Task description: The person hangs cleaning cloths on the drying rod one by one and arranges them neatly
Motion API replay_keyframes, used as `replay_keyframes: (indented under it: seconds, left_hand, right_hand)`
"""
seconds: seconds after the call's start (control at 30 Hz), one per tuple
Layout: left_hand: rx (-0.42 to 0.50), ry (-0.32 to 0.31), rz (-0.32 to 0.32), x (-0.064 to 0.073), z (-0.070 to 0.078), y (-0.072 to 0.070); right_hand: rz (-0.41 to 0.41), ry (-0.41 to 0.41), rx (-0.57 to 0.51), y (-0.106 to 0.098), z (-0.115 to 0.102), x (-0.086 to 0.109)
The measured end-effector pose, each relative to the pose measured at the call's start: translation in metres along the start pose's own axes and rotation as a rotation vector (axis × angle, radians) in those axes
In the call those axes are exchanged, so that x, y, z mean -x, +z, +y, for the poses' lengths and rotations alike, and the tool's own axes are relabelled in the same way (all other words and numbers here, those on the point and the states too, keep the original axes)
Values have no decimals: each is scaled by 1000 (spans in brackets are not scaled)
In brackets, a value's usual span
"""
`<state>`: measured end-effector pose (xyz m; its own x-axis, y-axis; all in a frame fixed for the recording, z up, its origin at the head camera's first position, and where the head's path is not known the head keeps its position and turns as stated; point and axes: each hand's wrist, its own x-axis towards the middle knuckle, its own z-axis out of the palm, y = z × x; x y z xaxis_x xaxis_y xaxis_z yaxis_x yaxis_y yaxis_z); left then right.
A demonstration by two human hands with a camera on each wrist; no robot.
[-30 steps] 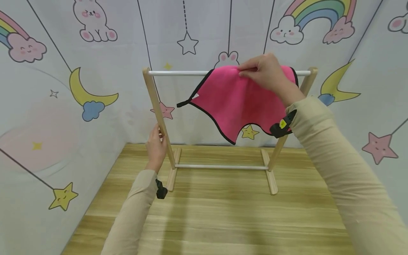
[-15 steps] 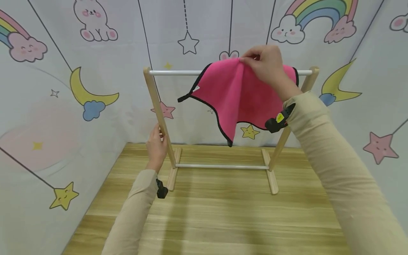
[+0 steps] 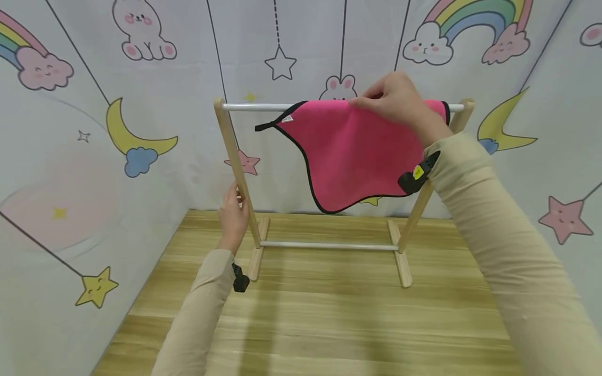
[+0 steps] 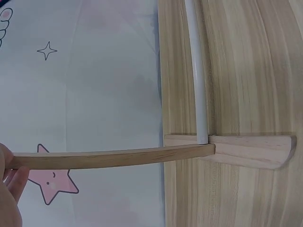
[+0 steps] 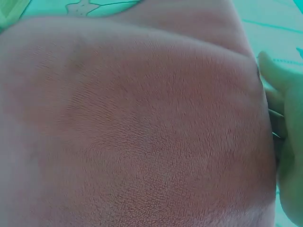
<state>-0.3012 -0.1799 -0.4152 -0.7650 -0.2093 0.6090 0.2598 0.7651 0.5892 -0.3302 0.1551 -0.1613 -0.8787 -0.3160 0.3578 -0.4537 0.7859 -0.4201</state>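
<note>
A pink cloth with black edging, a small white label and a black hanging loop hangs over the white top bar of a wooden drying rack. My right hand pinches the cloth at its top fold, right at the bar. Up close in the right wrist view, the plush cloth fills most of the frame, with the hand along its right edge. Lower on the left, my left hand grips the rack's left post. In the left wrist view, fingertips curl at that post.
The rack's wooden feet stand on a wood-grain table, joined by a white lower bar. Close behind is a white backdrop printed with stars, moons and rainbows. Each wrist carries a small black camera.
My right hand lifted the cloth's top off the bar, then lowered it back. The cloth now lies flatter, its loop end further left and higher. My left hand stays on the post.
</note>
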Motion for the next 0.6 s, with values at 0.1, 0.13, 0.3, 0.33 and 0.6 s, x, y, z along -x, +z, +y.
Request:
replay_keyframes:
  seconds: [0.1,0.13,0.3,0.33,0.6]
  left_hand:
    - [-10,17,15,0,1,1]
    - [-11,20,19,0,0,0]
    - [-15,25,26,0,-1,1]
    - [-15,25,25,0,-1,0]
    - [-16,-11,-11,0,0,1]
  right_hand:
    - [44,-122,86,4,-5,-2]
    - [49,-164,104,6,-7,-2]
    - [49,-310,127,20,-19,-2]
    - [59,-328,135,23,-21,-1]
    - [244,-369,162,37,-20,1]
